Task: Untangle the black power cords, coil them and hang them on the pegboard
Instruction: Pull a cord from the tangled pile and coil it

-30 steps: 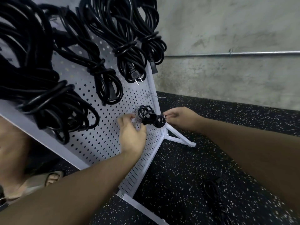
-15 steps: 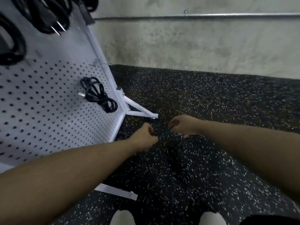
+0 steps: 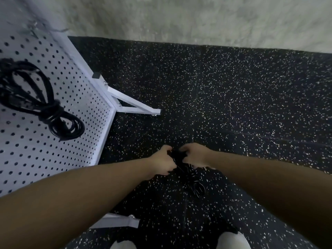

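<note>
A black power cord (image 3: 194, 184) lies bunched on the speckled black floor, low in the middle of the view. My left hand (image 3: 162, 163) and my right hand (image 3: 195, 156) both grip its upper end, fingers closed around the cable, knuckles almost touching. The rest of the cord trails toward me between my forearms. At the left stands the white pegboard (image 3: 77, 97), tilted, with one small coiled black cord (image 3: 52, 112) hanging on it. The board's upper part is out of frame.
The pegboard's white foot (image 3: 138, 106) juts right across the floor, and a second foot (image 3: 116, 221) shows under my left forearm. A grey concrete wall (image 3: 197, 20) closes the far side. My two white shoe tips (image 3: 233, 240) sit at the bottom edge.
My hands left the small coil hanging on the pegboard, dropped to the floor and closed on the loose cord there. My view swung down and right, away from the upper board.
</note>
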